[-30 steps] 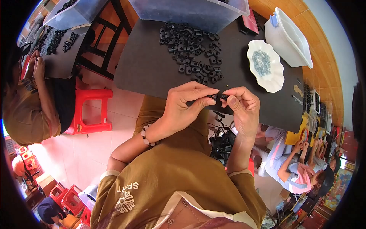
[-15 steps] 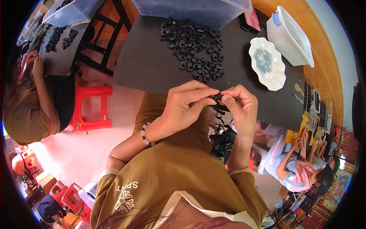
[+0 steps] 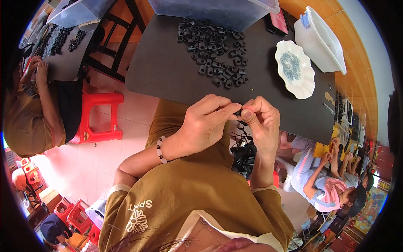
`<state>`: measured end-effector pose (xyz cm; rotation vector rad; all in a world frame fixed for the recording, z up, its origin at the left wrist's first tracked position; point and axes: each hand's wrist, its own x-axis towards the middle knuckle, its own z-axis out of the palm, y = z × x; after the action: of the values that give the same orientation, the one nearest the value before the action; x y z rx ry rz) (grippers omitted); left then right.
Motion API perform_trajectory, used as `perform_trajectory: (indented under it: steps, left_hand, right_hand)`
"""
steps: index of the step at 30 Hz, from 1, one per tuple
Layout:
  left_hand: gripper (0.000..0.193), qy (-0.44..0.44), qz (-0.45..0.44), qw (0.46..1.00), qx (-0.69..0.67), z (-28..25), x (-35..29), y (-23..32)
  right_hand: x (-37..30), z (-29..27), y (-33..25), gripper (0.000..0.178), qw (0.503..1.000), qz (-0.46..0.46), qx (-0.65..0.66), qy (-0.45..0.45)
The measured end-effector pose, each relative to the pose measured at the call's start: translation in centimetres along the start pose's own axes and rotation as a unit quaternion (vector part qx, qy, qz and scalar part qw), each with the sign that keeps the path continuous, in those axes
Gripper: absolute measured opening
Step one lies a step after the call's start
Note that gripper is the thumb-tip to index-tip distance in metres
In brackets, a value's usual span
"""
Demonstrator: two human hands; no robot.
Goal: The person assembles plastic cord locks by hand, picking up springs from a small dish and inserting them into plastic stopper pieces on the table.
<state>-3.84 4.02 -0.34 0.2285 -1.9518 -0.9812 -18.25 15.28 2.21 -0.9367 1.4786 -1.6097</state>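
Observation:
Between my fingertips, at the near edge of the dark table [image 3: 163, 59], is a small black plastic part [image 3: 238, 112], mostly covered by the fingers. My left hand [image 3: 208, 119], with a beaded bracelet on its wrist, pinches it from the left. From the other side my right hand [image 3: 262, 119] grips it between thumb and forefinger. Just beyond the hands lies a pile of similar black plastic parts [image 3: 214, 46], each with a round hole. Right of the pile sits a white scalloped dish [image 3: 308, 86] of tiny clear, bluish pieces.
A clear plastic bin [image 3: 214, 12] stands behind the pile, and a white tub [image 3: 321, 42] at the far right. Near it lies a red, flat object [image 3: 278, 22]. Dark cables [image 3: 243, 151] hang below the table. A red stool [image 3: 98, 117] and other seated people are on both sides.
Both hands have shifted slightly, and the fingers have closed further over the black part, so less of it shows. The pile and dish look the same.

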Motion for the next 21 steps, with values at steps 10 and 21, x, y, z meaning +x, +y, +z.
perform_trajectory:
  steps: [10,21]
  left_hand:
    - [0.034,0.005,-0.065,0.997,-0.036,-0.8,0.5,0.1]
    - [0.032,0.018,-0.057,0.996,-0.060,-0.9,1.4,0.8]
  right_hand:
    - [1.7,0.0,0.1,0.016,0.998,0.018,0.053,-0.043]
    - [1.2,0.2,0.1,0.058,0.973,0.067,0.188,-0.117]
